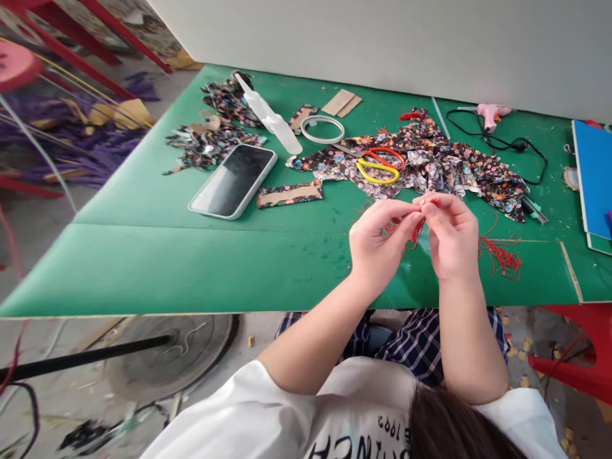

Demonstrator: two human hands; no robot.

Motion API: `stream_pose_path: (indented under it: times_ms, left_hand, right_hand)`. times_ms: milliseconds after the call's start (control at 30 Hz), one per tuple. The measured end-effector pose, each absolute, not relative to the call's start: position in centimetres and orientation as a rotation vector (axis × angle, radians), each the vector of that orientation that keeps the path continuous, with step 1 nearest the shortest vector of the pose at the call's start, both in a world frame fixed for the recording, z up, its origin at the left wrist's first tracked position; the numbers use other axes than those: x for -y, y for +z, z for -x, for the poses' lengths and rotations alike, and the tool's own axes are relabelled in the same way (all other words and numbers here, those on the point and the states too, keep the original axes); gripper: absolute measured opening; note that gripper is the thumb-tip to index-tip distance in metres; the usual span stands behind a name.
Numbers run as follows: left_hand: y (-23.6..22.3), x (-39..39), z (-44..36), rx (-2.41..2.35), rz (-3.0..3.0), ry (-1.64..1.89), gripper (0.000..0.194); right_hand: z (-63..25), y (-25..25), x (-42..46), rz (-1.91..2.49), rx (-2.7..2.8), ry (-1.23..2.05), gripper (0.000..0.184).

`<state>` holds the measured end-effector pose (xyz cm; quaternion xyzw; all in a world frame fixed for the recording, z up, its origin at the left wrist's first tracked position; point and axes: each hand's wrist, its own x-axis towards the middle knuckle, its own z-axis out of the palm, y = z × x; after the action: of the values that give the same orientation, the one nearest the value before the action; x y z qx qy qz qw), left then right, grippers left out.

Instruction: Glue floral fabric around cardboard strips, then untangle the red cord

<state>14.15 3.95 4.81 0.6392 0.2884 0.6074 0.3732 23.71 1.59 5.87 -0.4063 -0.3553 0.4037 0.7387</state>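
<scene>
My left hand [377, 242] and my right hand [452, 233] meet over the table's front part, fingertips pinched together on red thread [417, 232]. Strands hang below and behind the fingers; the exact point of grip is hidden. Right of my right hand lies a loose bunch of red threads [505, 258]. Just beyond both hands, black floral fabric [461, 169] is spread in a crumpled heap. Scissors [378, 173] with one yellow and one orange handle rest on that fabric, blades pointing left.
On the green table [191, 268] are a phone [234, 182], a white plastic tool [272, 121], a roll of tape [322, 129], fabric scraps [215, 143] and a cardboard piece [342, 103]. A pink glue gun [488, 116] with black cord lies far right, near a blue board [595, 178].
</scene>
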Motion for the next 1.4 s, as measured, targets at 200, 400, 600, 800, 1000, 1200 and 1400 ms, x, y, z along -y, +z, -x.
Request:
stream_pose_path:
  times_ms: [200, 400, 600, 800, 1000, 1200, 1400]
  left_hand:
    - [4.9, -4.0, -14.2, -0.788, -1.64, 1.499, 0.012]
    - [3.8, -5.2, -11.8, -0.863, -2.079, 1.282, 0.012]
    - [1.1, -5.9, -7.7, -0.415, -2.867, 0.633, 0.03]
    - [1.3, -5.9, -8.0, -0.128, -3.114, 0.478, 0.024]
    - [1.2, -6.3, -9.1, -0.097, -3.013, 0.371, 0.023]
    - [1.1, -5.7, -9.8, -0.502, -2.415, 0.636, 0.015]
    - [3.8, -5.7, -11.7, -0.734, -1.212, 0.749, 0.018]
  right_hand:
    - [-23.7, 5.5, -1.8, 0.891, 0.777, 0.909, 0.013]
    - [-24.9, 5.7, -1.7, 0.912, 0.742, 0.83, 0.014]
    - [-26.3, 6.1, -1.5, 0.921, 0.689, 0.745, 0.017]
    - [-26.3, 6.1, -1.4, 0.92, 0.698, 0.75, 0.016]
    - [-26.5, 5.9, -1.4, 0.89, 0.712, 0.743, 0.014]
    - [-26.7, 6.1, -1.4, 0.875, 0.671, 0.741, 0.014]
    - [-26.6, 6.0, -1.5, 0.904, 0.684, 0.747, 0.016]
